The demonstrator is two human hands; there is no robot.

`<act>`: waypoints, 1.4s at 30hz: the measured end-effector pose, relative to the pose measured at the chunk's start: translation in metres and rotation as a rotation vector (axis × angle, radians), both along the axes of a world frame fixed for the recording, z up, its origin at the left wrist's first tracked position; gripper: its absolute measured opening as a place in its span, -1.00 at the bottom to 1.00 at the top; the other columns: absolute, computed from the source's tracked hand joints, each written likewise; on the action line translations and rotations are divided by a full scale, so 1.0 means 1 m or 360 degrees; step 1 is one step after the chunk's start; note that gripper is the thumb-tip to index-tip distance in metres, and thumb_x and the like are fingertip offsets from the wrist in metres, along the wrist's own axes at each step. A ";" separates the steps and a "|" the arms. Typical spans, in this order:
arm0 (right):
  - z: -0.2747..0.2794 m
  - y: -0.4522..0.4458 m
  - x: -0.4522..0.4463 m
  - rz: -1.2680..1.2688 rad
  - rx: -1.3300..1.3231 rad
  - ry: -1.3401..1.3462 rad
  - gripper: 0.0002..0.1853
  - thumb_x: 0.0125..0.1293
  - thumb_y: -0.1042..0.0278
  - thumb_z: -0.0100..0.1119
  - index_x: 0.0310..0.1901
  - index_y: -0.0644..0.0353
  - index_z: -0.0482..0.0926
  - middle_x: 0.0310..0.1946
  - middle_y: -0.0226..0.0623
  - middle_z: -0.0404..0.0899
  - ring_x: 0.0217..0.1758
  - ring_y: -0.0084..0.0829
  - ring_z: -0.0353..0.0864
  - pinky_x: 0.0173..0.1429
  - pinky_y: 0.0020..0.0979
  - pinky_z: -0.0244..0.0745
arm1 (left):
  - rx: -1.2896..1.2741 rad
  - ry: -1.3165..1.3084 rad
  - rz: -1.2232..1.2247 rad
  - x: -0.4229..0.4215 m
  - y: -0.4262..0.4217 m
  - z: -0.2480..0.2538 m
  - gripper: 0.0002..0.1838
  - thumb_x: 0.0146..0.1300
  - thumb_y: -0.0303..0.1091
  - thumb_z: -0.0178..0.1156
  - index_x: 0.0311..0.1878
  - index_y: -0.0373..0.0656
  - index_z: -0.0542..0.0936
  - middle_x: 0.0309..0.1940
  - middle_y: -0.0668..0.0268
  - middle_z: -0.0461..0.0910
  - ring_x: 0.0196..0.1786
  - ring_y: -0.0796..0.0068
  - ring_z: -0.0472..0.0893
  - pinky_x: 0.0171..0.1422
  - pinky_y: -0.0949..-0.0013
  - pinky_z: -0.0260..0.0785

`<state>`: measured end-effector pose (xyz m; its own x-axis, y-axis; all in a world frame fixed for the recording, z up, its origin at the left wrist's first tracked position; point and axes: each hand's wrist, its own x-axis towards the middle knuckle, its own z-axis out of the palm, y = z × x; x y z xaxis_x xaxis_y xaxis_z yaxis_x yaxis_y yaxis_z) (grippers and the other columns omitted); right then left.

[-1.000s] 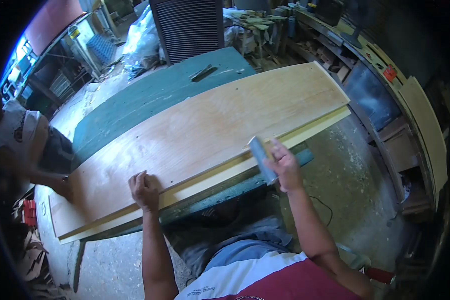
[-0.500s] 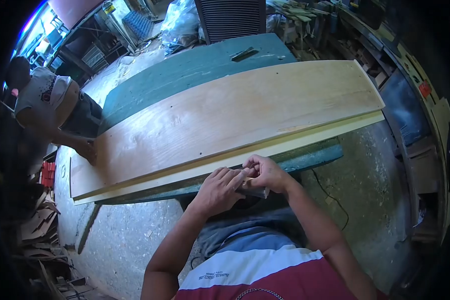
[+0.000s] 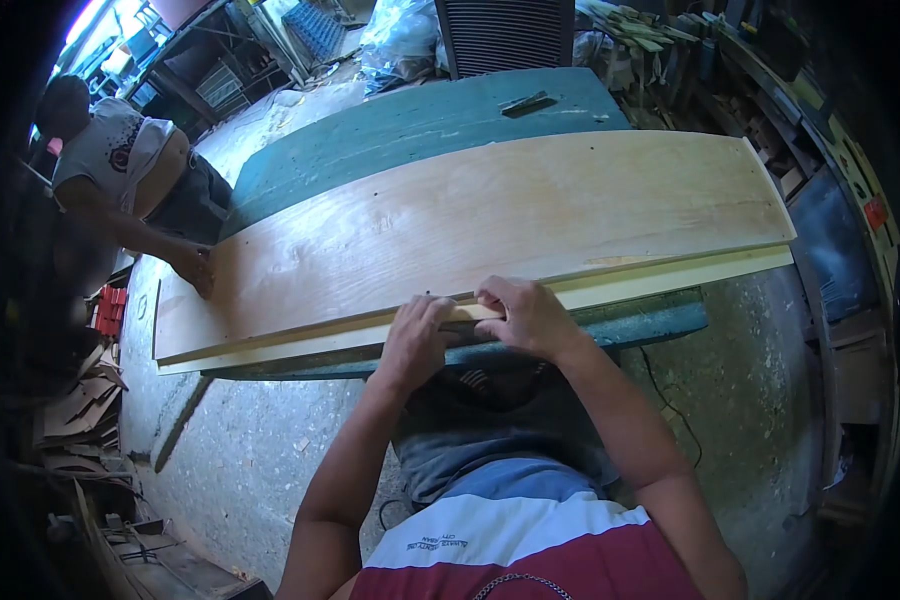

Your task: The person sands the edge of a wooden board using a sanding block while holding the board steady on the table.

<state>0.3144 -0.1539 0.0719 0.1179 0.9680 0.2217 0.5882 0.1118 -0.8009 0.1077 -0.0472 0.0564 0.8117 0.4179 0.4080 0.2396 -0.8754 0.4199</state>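
Note:
My left hand (image 3: 415, 338) and my right hand (image 3: 528, 318) are side by side at the near edge of a long wooden panel (image 3: 470, 220). Between them both grip a small tan piece with a dark grey side (image 3: 467, 314), which looks like folded sandpaper; most of it is hidden by the fingers. It lies against the pale edge strip (image 3: 660, 278) along the panel's near side, though I cannot tell how firmly it touches. My fingers are bent over the top, with the right thumb below. The panel rests flat on a blue-green workbench (image 3: 370, 148).
At the panel's left end, another person's hand (image 3: 196, 270) rests on the wood. A small dark flat piece (image 3: 527, 103) lies on the bench top. Wood scraps (image 3: 80, 400) are piled at the left, and a cable (image 3: 670, 405) runs over the floor at the right.
Both hands have moved forward from near my lap to the panel's near edge, bringing the small piece with them. The view has shifted slightly; the other person's hand stays at the left end.

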 end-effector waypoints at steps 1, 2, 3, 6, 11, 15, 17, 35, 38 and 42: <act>-0.003 0.005 0.003 -0.0111 0.0038 -0.0209 -0.60 0.08 0.41 0.59 -0.05 0.19 0.65 -0.25 -0.12 0.74 -0.11 -0.04 0.77 0.03 -0.15 0.67 | 0.0088 0.0016 0.0131 -0.002 0.009 -0.003 -0.60 0.10 -0.59 0.23 0.07 -0.21 0.61 -0.04 0.12 0.64 0.08 0.00 0.61 0.20 0.04 0.45; -0.019 0.009 0.015 -0.0129 0.0327 -0.0250 -0.65 0.11 0.35 0.58 -0.09 0.19 0.67 -0.24 -0.09 0.72 -0.07 -0.01 0.75 0.07 -0.08 0.64 | 0.0256 0.0015 0.0160 -0.006 0.021 -0.008 -0.55 0.08 -0.62 0.18 0.09 -0.17 0.64 -0.10 0.17 0.63 0.04 0.05 0.61 0.15 0.08 0.44; -0.018 0.006 0.028 -0.0250 0.0372 -0.0339 -0.65 0.13 0.31 0.57 -0.09 0.20 0.68 -0.22 -0.07 0.72 -0.04 0.01 0.73 0.11 -0.06 0.62 | 0.0256 0.0019 0.0168 -0.013 0.029 -0.008 -0.55 0.08 -0.62 0.18 0.09 -0.17 0.64 -0.10 0.17 0.63 0.04 0.05 0.61 0.15 0.08 0.44; -0.033 -0.013 0.094 -0.0679 0.0480 -0.0639 -0.63 0.16 0.23 0.54 -0.08 0.25 0.69 -0.10 0.01 0.69 0.08 0.07 0.64 0.27 0.00 0.53 | 0.0338 0.0272 0.0180 -0.039 0.046 -0.006 -0.46 0.01 -0.52 0.29 0.15 -0.03 0.67 -0.13 0.25 0.60 0.02 0.15 0.59 0.14 0.10 0.39; -0.060 -0.058 0.212 -0.1072 0.0257 -0.1230 -0.60 0.47 0.10 0.22 0.14 0.23 0.65 0.22 0.01 0.65 0.38 0.09 0.53 0.51 0.10 0.33 | 0.0295 0.0270 0.0054 -0.045 0.060 -0.007 -0.40 -0.03 -0.29 0.52 0.16 -0.12 0.62 -0.07 0.19 0.59 0.01 0.04 0.59 0.14 0.03 0.44; -0.082 -0.057 0.215 -0.1343 -0.0039 -0.1353 -0.48 0.63 -0.01 -0.05 0.36 0.17 0.55 0.46 -0.08 0.46 0.62 0.00 0.27 0.65 0.21 0.09 | 0.0331 0.0222 0.0001 -0.027 0.063 -0.024 -0.42 0.00 -0.28 0.54 0.14 -0.14 0.62 -0.06 0.18 0.59 0.02 0.04 0.59 0.13 0.05 0.47; -0.079 -0.059 0.214 -0.1352 -0.0012 -0.1352 -0.49 0.64 0.00 -0.09 0.36 0.16 0.56 0.46 -0.11 0.48 0.61 -0.02 0.30 0.64 0.17 0.10 | 0.0302 0.0201 0.0004 -0.010 0.054 -0.031 -0.42 0.03 -0.27 0.54 0.16 -0.14 0.62 -0.05 0.18 0.60 0.03 0.05 0.59 0.13 0.08 0.47; -0.091 -0.072 0.238 -0.1238 0.0194 -0.1087 -0.54 0.66 0.04 -0.05 0.25 0.21 0.65 0.37 -0.11 0.60 0.54 -0.08 0.46 0.62 -0.03 0.21 | 0.0549 0.0029 0.0257 -0.031 0.058 -0.043 -0.49 -0.04 -0.03 0.63 0.02 0.13 0.74 -0.22 0.43 0.59 -0.09 0.38 0.63 0.14 -0.02 0.28; -0.094 -0.068 0.233 -0.1281 0.0154 -0.1130 -0.52 0.64 0.01 -0.03 0.26 0.22 0.63 0.38 -0.11 0.59 0.54 -0.09 0.45 0.62 -0.02 0.20 | 0.0563 0.0188 0.0403 -0.126 0.097 -0.023 -0.50 -0.15 -0.13 0.61 -0.06 0.08 0.74 -0.27 0.40 0.59 -0.09 0.26 0.63 0.22 -0.01 0.29; -0.095 -0.067 0.233 -0.1318 0.0148 -0.1218 -0.50 0.62 -0.03 -0.02 0.26 0.22 0.62 0.37 -0.10 0.59 0.53 -0.10 0.46 0.62 0.00 0.18 | 0.0552 0.0262 0.0480 -0.138 0.095 -0.019 -0.49 -0.16 -0.20 0.58 -0.02 0.05 0.75 -0.23 0.40 0.61 -0.05 0.25 0.62 0.25 0.05 0.32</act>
<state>0.5477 -0.2208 -0.0227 0.5178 0.6307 0.5780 0.8408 -0.5000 -0.2076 -0.0303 0.0481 0.0369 0.7410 0.5064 0.4410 0.5426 -0.8384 0.0510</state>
